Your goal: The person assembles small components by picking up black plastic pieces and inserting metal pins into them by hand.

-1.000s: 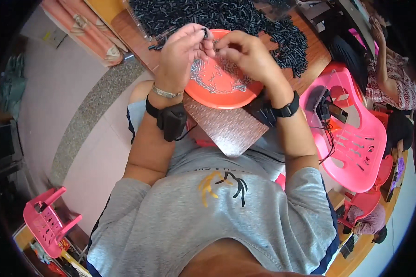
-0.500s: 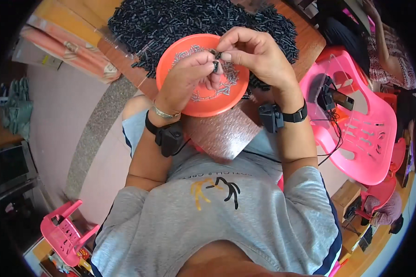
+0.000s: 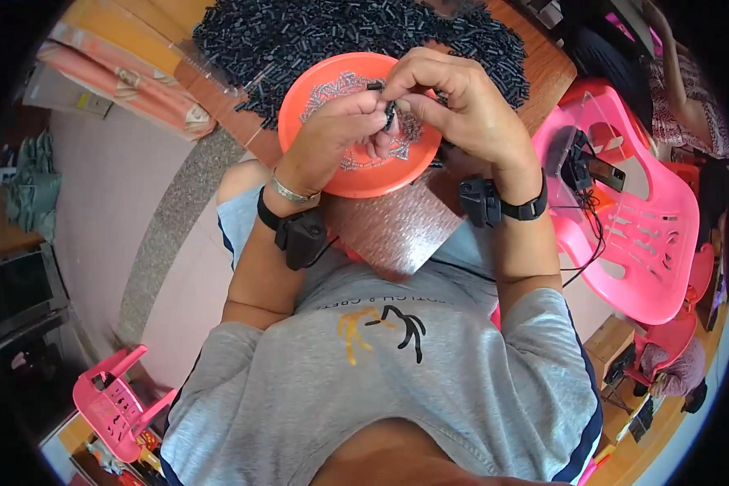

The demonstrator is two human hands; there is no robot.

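I am seeing: black part point(image 3: 390, 117) above bowl point(image 3: 366, 186) | long axis running steeply, lower end pointing toward shirt point(image 3: 364, 389) | left hand point(image 3: 332, 134) gripping it; right hand point(image 3: 466, 105) touching upper end, grip unclear | fingers partly hiding it

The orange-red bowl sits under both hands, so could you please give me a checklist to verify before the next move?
1. Black piece held in the left hand's fingertips: ok.
2. Right hand brought up to that piece: ok, its fingertips are beside it.
3. Right hand's grip on something: cannot tell, the contact is too small.
4. Bowl below the hands, with silvery metal pieces inside: ok.
5. Pile of black pieces on the table beyond the bowl: ok.
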